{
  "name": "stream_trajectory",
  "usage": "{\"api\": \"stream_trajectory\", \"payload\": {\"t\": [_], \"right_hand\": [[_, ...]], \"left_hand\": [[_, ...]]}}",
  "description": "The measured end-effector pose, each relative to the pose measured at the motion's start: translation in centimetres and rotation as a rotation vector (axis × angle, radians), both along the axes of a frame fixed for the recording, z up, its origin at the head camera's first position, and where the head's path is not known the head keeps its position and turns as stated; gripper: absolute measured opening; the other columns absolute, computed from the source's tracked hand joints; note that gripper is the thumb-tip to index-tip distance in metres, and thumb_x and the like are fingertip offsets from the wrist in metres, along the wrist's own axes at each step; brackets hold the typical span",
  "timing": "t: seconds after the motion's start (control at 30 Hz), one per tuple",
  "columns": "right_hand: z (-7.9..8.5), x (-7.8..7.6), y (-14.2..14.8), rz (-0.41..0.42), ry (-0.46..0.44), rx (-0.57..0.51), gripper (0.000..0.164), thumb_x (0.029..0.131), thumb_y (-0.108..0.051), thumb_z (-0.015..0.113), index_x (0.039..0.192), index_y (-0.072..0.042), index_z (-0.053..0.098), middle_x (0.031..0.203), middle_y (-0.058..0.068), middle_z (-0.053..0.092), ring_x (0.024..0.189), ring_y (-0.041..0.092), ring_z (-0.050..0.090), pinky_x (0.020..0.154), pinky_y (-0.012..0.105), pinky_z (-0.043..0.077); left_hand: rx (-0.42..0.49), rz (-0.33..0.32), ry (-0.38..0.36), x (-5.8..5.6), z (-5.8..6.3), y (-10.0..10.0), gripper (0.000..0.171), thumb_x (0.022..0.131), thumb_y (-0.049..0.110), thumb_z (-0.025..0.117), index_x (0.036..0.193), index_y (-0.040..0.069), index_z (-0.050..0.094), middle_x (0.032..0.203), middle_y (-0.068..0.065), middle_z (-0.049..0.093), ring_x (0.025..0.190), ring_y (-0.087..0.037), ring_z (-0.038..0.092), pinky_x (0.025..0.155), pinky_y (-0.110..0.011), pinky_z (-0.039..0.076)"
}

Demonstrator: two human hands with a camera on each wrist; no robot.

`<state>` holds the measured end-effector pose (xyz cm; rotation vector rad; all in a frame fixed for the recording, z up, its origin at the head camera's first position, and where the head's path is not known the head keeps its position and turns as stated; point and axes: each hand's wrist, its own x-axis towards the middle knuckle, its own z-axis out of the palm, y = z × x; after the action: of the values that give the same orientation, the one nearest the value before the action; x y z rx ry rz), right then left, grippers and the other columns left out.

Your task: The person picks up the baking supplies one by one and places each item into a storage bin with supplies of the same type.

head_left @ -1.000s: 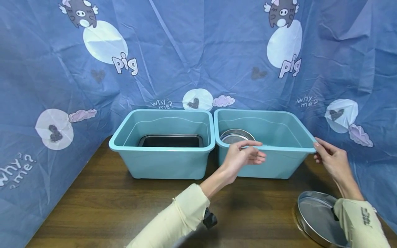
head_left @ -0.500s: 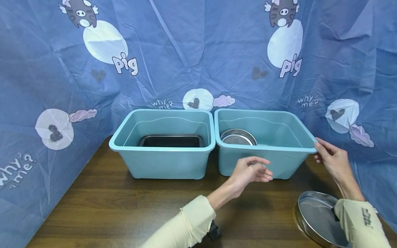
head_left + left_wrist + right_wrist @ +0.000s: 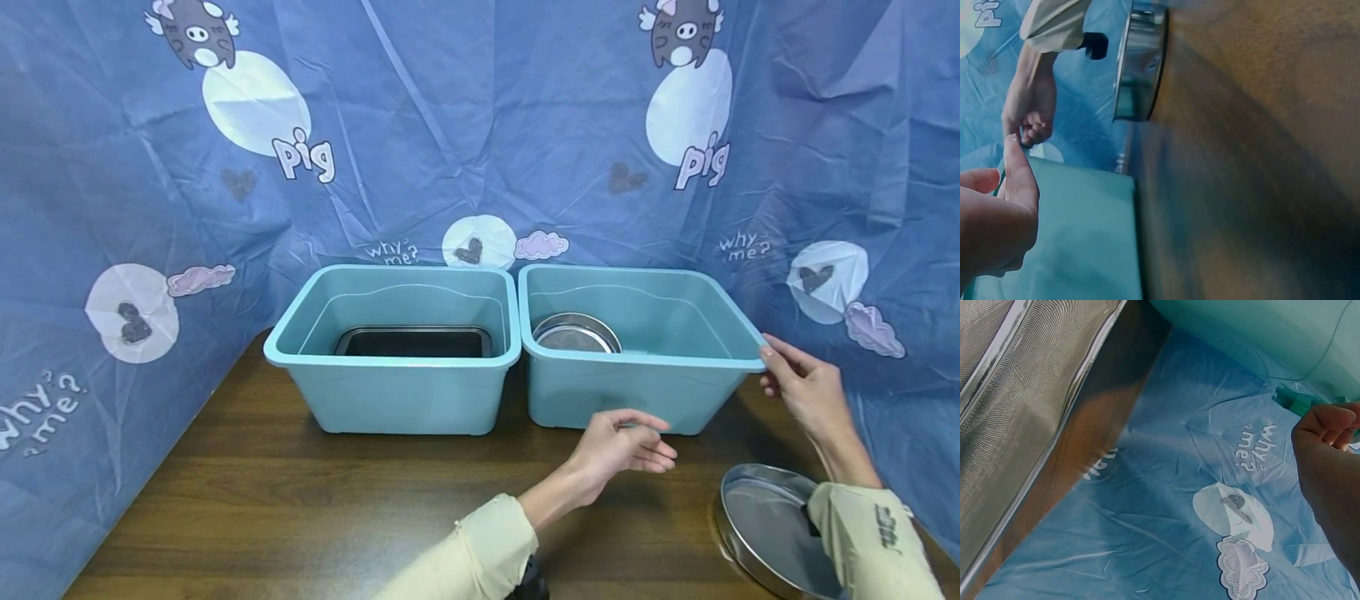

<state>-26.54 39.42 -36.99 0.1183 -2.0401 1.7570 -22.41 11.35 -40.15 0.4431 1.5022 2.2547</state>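
My right hand (image 3: 810, 396) pinches the rim of the right light-blue plastic bin (image 3: 615, 390) at its front right corner. The right wrist view also has this hand (image 3: 1329, 450) at the bin's edge. In front of the same bin, my left hand (image 3: 618, 450) hovers with loosely bent fingers and nothing in them. A round, shiny metal dish (image 3: 576, 333) lies inside that bin at the left. On the table near my right forearm is a large round metal sieve (image 3: 772, 521), partly covered by the sleeve; its mesh (image 3: 1035, 394) shows in the right wrist view.
A matching light-blue bin (image 3: 397, 398) stands at the left, close beside the right one, with a dark rectangular tray (image 3: 412, 342) in it. Both stand on a brown wooden table (image 3: 300, 508). A blue printed cloth (image 3: 420, 125) hangs behind and along the sides.
My left hand has drawn back from above the right bin's front rim, down and slightly right, uncovering the metal dish. The right hand has stayed on the rim.
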Motion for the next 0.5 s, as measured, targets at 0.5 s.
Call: {"api": "stream_trajectory", "payload": {"t": [0.5], "right_hand": [[0.0, 0.0, 0.1, -0.001, -0.007, 0.009, 0.026, 0.103, -0.012, 0.065, 0.109, -0.035, 0.076, 0.072, -0.008, 0.065, 0.058, 0.001, 0.06, 0.053, 0.013, 0.05]], "left_hand": [[-0.023, -0.01, -0.021, 0.8, -2.2, 2.0, 0.019, 0.093, -0.007, 0.061, 0.107, -0.007, 0.073, 0.087, -0.026, 0.073, 0.077, -0.028, 0.076, 0.073, -0.035, 0.062]]}}
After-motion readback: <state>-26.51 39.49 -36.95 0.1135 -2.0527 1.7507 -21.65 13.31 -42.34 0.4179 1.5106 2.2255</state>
